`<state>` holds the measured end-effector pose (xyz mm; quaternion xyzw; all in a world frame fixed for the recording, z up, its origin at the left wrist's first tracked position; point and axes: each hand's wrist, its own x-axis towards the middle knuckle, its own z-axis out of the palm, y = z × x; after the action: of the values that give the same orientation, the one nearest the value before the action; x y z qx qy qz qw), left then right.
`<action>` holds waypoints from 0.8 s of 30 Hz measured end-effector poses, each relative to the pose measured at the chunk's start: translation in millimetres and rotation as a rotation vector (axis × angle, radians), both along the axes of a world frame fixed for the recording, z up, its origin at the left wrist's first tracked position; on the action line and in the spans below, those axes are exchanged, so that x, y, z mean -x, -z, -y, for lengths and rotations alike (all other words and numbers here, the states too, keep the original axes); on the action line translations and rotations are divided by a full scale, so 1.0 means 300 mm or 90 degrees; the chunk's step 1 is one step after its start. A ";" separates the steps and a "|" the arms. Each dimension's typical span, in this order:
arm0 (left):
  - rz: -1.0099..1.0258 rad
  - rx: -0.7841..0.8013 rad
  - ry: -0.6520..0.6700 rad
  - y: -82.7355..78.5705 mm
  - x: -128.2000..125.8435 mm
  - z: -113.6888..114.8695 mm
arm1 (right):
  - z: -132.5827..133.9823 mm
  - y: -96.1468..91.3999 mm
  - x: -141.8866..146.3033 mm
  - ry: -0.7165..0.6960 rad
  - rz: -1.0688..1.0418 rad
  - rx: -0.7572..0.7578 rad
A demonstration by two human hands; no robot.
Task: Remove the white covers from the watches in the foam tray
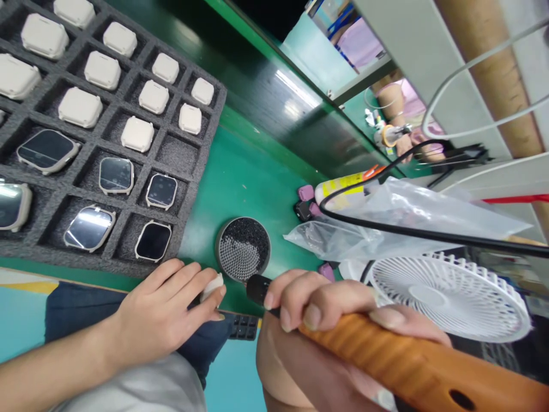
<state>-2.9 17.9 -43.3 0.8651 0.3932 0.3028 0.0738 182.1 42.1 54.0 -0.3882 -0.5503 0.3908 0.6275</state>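
My left hand (pixel 158 309) is closed around a small white watch case (pixel 212 289), gripped at the fingertips near the table's edge and partly covered by them. In my right hand (pixel 326 303) is an orange-handled electric screwdriver (pixel 386 355) with a black nose. Its tip points at a round dish (pixel 238 262) with a dimpled plate and tiny black pieces, probably screws. Whether the tip touches the dish is hard to tell. Left of the dish lies a grey foam tray (pixel 178 154), its pockets holding several white watch cases (pixel 154 96) and several dark-screened watch faces (pixel 162 190).
A white fan (pixel 446 297) stands at the right beside clear plastic bags (pixel 386 220). A black cable (pixel 429 236) runs over the bags. Behind them lie a yellow-labelled bottle (pixel 343 189) and small purple pieces (pixel 306 193). Across the partition, a co-worker's hand (pixel 403 147) shows.
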 end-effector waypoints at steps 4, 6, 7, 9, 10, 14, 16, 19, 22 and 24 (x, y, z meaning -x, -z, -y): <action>-0.002 -0.004 0.001 0.005 0.000 0.002 | 0.005 0.067 0.023 -0.003 -0.053 -0.020; -0.008 -0.004 0.003 0.008 0.002 0.002 | 0.005 0.080 0.032 0.017 -0.046 -0.002; -0.010 -0.003 0.004 0.009 0.003 0.002 | 0.004 0.079 0.036 0.016 -0.042 -0.002; -0.014 -0.003 0.005 0.011 0.004 0.002 | -0.001 0.070 0.042 0.012 -0.043 -0.007; -0.014 -0.002 0.004 0.011 0.005 0.002 | -0.003 0.065 0.044 0.007 -0.046 -0.011; -0.017 -0.006 0.001 0.008 0.005 0.005 | -0.011 0.063 0.043 0.000 -0.050 -0.004; -0.020 -0.009 0.002 0.006 0.006 0.006 | -0.012 0.071 0.038 -0.023 -0.042 -0.012; -0.024 -0.006 0.002 0.005 0.005 0.005 | -0.011 0.082 0.034 -0.054 -0.031 -0.031; -0.031 0.000 0.002 0.005 0.004 0.003 | -0.011 0.079 0.028 -0.057 -0.009 -0.036; -0.031 0.002 0.003 0.005 0.004 0.004 | -0.017 0.067 0.010 -0.103 0.022 -0.044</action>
<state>-4.1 16.8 -44.9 0.8729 0.3935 0.2808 0.0660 179.1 47.2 33.8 -0.3276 -0.6037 0.4141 0.5973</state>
